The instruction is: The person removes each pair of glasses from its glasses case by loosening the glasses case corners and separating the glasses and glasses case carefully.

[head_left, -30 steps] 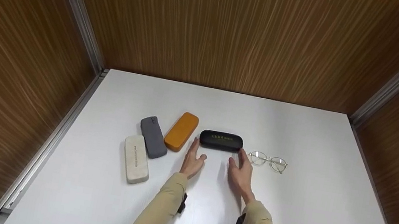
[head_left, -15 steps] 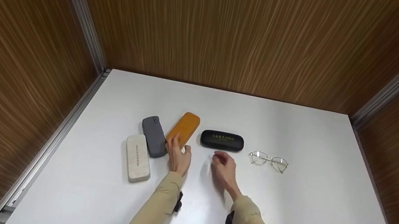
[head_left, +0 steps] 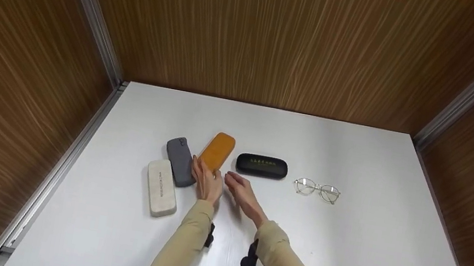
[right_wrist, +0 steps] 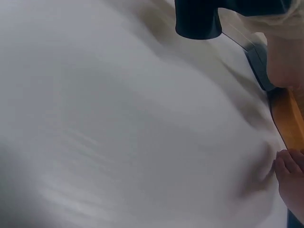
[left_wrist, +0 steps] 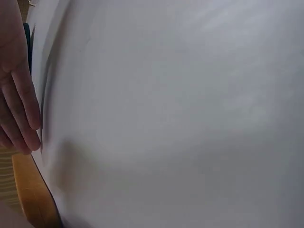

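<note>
An orange glasses case (head_left: 217, 151) lies slanted on the white table. My left hand (head_left: 207, 187) is at its near end, fingers extended along its lower left side; whether they touch it is hard to tell. My right hand (head_left: 243, 195) is just right of that end, fingers straight and together, pointing at the case. Neither hand grips anything. In the left wrist view the orange case (left_wrist: 35, 192) shows at the lower left, below extended fingers (left_wrist: 28, 104). At the right wrist view's edge, fingertips (right_wrist: 290, 166) are close by the orange case (right_wrist: 287, 118).
Left of the orange case lie a grey glasses case (head_left: 180, 162) and a cream glasses case (head_left: 161, 189), side by side. A black glasses case (head_left: 262, 166) with gold lettering lies to the right, and thin-framed eyeglasses (head_left: 317, 190) beyond it. Wood-grain panels (head_left: 277, 38) surround the table.
Both hands have left the ends of the black glasses case and moved left to the orange one. The left hand arrived first and the right followed. The cases and eyeglasses have stayed put.
</note>
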A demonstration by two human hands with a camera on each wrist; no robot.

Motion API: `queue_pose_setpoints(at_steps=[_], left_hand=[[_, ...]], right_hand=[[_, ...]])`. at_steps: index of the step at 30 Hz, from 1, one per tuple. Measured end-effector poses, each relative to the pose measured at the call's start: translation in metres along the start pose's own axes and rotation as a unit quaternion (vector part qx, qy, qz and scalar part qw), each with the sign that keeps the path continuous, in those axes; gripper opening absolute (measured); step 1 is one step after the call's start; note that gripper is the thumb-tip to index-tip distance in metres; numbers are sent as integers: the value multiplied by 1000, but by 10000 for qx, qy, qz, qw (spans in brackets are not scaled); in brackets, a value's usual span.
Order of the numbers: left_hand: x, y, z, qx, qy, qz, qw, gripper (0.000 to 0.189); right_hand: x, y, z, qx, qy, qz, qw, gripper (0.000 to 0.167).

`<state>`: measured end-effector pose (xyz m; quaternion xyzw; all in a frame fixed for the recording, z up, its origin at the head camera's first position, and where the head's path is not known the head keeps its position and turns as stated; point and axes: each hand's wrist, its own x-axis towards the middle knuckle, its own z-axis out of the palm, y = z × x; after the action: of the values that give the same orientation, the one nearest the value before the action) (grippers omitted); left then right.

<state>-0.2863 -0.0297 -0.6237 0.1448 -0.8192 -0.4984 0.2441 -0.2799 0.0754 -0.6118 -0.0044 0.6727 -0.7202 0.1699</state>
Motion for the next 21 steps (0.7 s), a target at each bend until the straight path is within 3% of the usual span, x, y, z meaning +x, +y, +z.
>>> queue_pose_setpoints(at_steps=[3,9,17,21], left_hand=[[4,-1,-3,156,-119,12,9998,55],[12,-4,-10,644,-334,52,9974,52],[10,-5,-10,884,-71,247,9958,46],[6,-4,-9,961,-94,174,9952,35]], right_hand=[[5,0,7,338,-230,119,9991,55],[10,1,16,521,-318,217,9979,56],[12,2,15,429,-545,28,9976,57],[10,2,11,212,-583,-13,9981,58]])
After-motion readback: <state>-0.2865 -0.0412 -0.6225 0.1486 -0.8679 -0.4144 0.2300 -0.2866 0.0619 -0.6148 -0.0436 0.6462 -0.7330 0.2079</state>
